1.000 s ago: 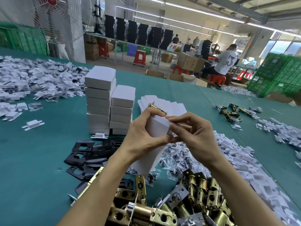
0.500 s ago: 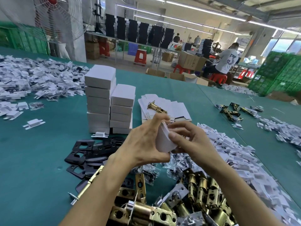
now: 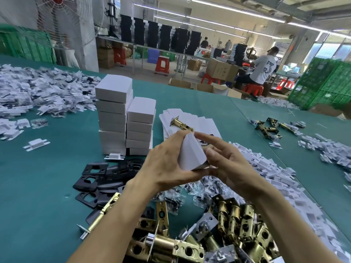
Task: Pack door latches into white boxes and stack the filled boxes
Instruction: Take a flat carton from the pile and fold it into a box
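- Bright, even light came from ceiling tubes (image 3: pixel 303 27) and windows (image 3: pixel 328 51) at right.
- Shadows were soft.
- Wide-angle distortion bent the edges.

Back of seated worker's white shirt (image 3: pixel 265 70) — large dark "3" — partly blurred

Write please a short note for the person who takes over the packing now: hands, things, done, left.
Left hand grips the white box; right hand pinches its right side. Its contents do not show.
Done: two stacks of filled boxes stand side by side, beyond the hands, to the left.
Left: probably close this box and stack it, then pack the brass latches heaped nearest, using the flat blanks beyond.
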`<state>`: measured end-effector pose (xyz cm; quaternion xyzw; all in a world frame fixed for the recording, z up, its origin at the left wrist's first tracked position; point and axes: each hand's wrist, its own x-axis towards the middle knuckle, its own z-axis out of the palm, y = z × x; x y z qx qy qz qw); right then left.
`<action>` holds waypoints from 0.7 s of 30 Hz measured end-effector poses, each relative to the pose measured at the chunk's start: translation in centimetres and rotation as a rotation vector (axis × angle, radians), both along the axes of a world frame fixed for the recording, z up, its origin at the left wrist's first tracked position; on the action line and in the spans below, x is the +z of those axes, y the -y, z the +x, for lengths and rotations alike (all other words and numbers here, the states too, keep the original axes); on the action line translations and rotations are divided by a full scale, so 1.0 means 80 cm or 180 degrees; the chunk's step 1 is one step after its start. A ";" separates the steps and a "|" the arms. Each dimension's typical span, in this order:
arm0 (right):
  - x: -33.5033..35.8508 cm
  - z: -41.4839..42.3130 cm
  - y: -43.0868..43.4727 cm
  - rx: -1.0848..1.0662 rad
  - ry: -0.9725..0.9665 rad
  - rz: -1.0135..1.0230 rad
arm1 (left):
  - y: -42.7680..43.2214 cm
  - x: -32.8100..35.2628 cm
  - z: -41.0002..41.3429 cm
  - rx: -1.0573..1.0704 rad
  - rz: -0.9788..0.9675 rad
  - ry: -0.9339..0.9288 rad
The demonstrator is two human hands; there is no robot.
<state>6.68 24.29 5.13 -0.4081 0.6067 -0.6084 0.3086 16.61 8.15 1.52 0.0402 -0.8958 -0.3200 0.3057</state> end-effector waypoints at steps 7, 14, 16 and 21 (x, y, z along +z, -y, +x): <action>-0.009 0.006 0.004 0.0016 0.0401 -0.0135 | 0.001 0.007 0.004 -0.0051 -0.0200 0.0028; -0.006 0.013 0.008 -0.0199 0.0477 -0.0050 | 0.001 0.009 0.006 0.0094 -0.0452 0.0041; -0.004 0.017 0.011 -0.0428 0.0025 0.0083 | 0.000 0.007 0.006 0.0120 -0.0456 0.0074; -0.002 0.019 0.014 -0.0607 -0.0283 -0.0106 | 0.001 0.006 0.002 0.0229 -0.0454 0.0007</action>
